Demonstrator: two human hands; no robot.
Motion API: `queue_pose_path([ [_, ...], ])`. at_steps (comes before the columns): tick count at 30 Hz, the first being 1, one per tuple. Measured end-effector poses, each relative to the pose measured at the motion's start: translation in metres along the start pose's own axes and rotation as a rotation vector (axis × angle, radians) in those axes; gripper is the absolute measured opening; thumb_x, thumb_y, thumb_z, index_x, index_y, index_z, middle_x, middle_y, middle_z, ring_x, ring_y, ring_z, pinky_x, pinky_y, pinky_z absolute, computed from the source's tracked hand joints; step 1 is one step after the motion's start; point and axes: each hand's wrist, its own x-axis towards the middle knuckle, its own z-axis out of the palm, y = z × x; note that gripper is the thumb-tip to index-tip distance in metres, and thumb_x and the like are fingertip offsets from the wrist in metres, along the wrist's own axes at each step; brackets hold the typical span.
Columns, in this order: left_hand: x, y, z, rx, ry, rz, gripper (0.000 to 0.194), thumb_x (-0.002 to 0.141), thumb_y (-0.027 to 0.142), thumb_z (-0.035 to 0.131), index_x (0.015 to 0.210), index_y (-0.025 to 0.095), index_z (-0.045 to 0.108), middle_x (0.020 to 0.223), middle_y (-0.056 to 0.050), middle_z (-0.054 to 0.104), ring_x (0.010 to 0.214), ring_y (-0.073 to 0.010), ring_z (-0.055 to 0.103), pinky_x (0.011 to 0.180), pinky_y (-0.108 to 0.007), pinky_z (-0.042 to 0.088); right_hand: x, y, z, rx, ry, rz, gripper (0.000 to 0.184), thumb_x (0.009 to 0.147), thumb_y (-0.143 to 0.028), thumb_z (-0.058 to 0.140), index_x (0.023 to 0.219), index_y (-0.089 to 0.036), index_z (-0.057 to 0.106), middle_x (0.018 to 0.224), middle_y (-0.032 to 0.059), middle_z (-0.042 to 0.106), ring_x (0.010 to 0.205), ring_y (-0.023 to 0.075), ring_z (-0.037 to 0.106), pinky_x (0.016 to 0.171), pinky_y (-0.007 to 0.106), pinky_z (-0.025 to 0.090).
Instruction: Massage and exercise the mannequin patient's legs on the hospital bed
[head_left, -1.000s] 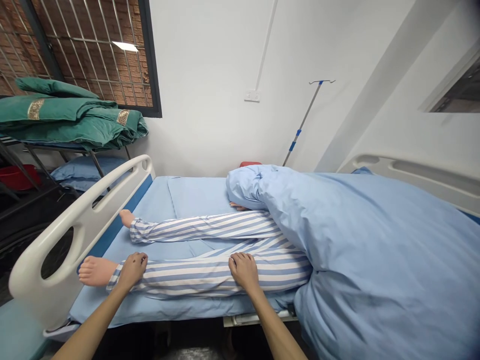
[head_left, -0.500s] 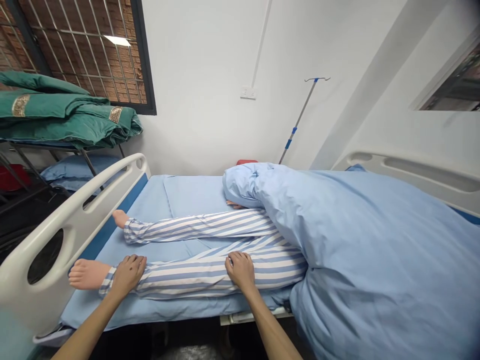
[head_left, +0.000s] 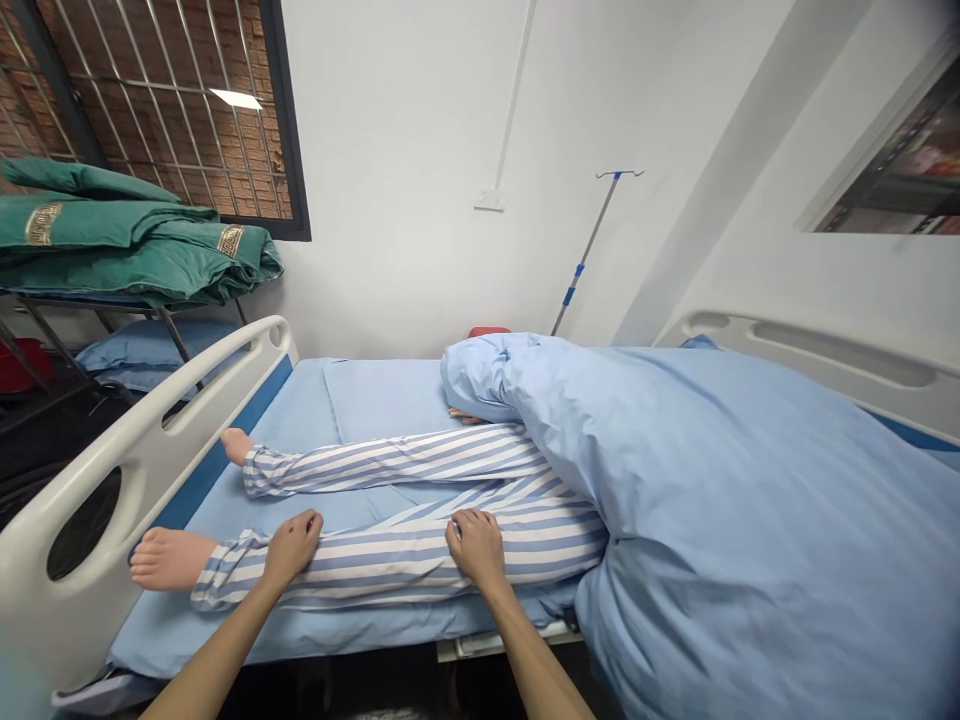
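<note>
A manikin lies on the bed, its near leg (head_left: 375,565) in blue-and-white striped pajama trousers. My left hand (head_left: 294,548) is on the shin of that leg, fingers bent over the top. Around the knee or lower thigh, my right hand (head_left: 478,548) curls its fingers over the same leg. The near bare foot (head_left: 171,560) points toward the footboard. Beyond it lies the far leg (head_left: 375,460), stretched out and touched by neither hand. A light blue quilt (head_left: 712,470), folded back, covers the upper body; part of a manikin's hand (head_left: 465,416) shows under its edge.
A white plastic footboard (head_left: 142,450) stands at the left and a headboard (head_left: 825,350) at the right. Behind the bed rises an IV pole (head_left: 592,250). Folded green bedding (head_left: 135,245) sits on a rack at the far left. Light blue sheet (head_left: 382,395) covers the mattress.
My left hand has slid from near the ankle rightward, up the shin. My right hand stays at about the same place on the leg. The view has shifted slightly.
</note>
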Motion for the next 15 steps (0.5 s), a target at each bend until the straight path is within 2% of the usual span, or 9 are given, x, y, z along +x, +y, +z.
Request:
queue_pose_path([
  [4,-0.0020,-0.0059,0.0057,0.071,-0.036,-0.048,0.027,0.082,0.028,0.034,0.084,0.021,0.060,0.093,-0.005,0.065,0.085,-0.0166,0.057,0.073,-0.025,0.038,-0.0003,0.0005,0.0015,0.025,0.010,0.003,0.021,0.083,-0.022,0.041,0.081,-0.021,0.062,0.082,0.0038,0.065,0.086,0.0168,0.054,0.082,0.028,0.027],
  [10,-0.0044,-0.0106,0.0039,0.105,-0.045,-0.067,0.030,0.082,0.028,0.033,0.086,0.019,0.061,0.093,-0.007,0.064,0.088,-0.0183,0.057,0.076,-0.027,0.040,-0.0010,-0.0005,0.0024,0.039,0.024,0.020,0.022,0.083,-0.022,0.041,0.079,-0.020,0.062,0.082,0.0046,0.065,0.086,0.0169,0.054,0.083,0.028,0.027],
  [15,-0.0071,-0.0087,0.0041,0.174,-0.038,-0.032,0.027,0.080,0.025,0.035,0.085,0.018,0.062,0.090,-0.008,0.064,0.089,-0.0191,0.057,0.078,-0.028,0.040,-0.0010,-0.0004,0.0009,0.011,0.018,0.017,0.021,0.083,-0.022,0.041,0.078,-0.020,0.061,0.081,0.0037,0.065,0.085,0.0167,0.054,0.082,0.028,0.027],
])
